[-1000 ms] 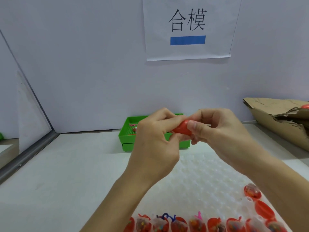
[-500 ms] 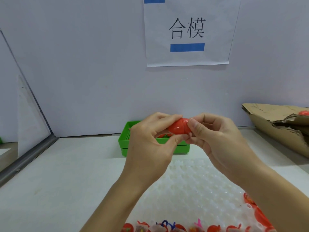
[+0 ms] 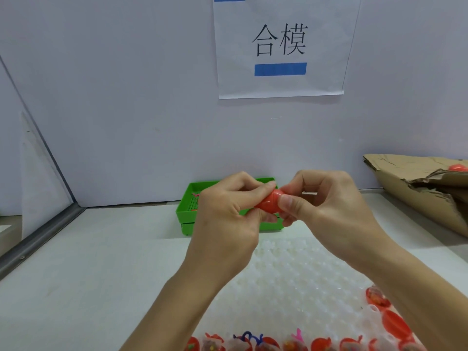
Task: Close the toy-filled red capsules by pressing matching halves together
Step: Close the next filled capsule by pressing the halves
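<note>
Two bare hands meet in mid-air above the white table [image 3: 88,262], both on one red capsule [image 3: 269,203]. Left hand [image 3: 228,219]: fingers curled over the capsule's top, thumb tucked beneath, gripping its left end. Right hand [image 3: 326,209]: thumb pressed flat against the capsule's right side, remaining fingers curled behind it; grip is tight, no gap visible between fingers and shell. Capsule sits horizontally between the two hands, held in front of a green tray [image 3: 192,211] that rests against the back wall. Whether the two halves are fully seated cannot be told; the fingers cover most of the seam. Below the hands lies a white dimpled holder tray [image 3: 291,274], most of its pockets unfilled. Along its near edge runs a row of open red capsule halves [image 3: 266,344] with small toys in them; more red halves [image 3: 395,323] sit at its right edge, partly hidden by the right forearm. A torn cardboard box [image 3: 415,188] lies at far right, one red piece [image 3: 459,167] showing on it. A paper sign [image 3: 279,46] with two characters and a blue bar hangs on the wall.
</note>
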A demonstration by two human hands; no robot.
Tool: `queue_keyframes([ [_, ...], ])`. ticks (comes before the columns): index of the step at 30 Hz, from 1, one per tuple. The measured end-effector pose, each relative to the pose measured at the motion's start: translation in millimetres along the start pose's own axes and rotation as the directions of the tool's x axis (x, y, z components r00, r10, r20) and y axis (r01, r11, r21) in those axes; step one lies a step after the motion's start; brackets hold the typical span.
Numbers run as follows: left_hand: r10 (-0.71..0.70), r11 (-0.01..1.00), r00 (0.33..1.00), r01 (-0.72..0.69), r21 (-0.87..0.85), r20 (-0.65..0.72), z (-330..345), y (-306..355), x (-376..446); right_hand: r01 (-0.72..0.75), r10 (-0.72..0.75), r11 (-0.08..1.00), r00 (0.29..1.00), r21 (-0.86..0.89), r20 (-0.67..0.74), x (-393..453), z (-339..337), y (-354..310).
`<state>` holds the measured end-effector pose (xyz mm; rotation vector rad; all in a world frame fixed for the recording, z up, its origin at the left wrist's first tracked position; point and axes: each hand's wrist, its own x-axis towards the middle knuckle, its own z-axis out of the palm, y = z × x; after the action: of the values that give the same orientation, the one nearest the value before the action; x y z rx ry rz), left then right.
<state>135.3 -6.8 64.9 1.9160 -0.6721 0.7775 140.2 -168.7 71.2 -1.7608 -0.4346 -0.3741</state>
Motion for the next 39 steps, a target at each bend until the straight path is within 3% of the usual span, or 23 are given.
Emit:
queue_keyframes([
  [8, 0.103, 0.979, 0.995, -0.102, 0.174, 0.004, 3.2, 6.1, 0.1, -0.008, 0.008, 0.999, 1.0, -0.031, -0.003, 1.1, -1.4, -2.1],
  [10, 0.032, 0.995, 0.999, -0.033, 0.097, 0.008, 0.7, 6.1, 0.8, -0.018, 0.018, 1.0, 0.999, -0.018, 0.035, 2.0, -3.8, -1.9],
  [13, -0.108, 0.982, 0.992, 0.116, -0.148, 0.061, -3.2, 5.7, 3.7, -0.006, 0.005, 1.0, 0.997, 0.016, 0.074, 3.5, -6.3, -1.6],
  [21, -0.195, 0.922, 0.977, 0.212, -0.324, 0.086, -7.2, 7.3, 6.8, -0.037, 0.021, 0.985, 0.995, 0.171, 0.096, 4.2, -10.8, -4.3],
  [39, -0.104, 0.987, 0.995, 0.103, -0.122, -0.005, -1.5, 3.6, 2.6, -0.037, 0.04, 0.994, 0.999, 0.108, -0.028, 0.9, 1.6, 1.6],
])
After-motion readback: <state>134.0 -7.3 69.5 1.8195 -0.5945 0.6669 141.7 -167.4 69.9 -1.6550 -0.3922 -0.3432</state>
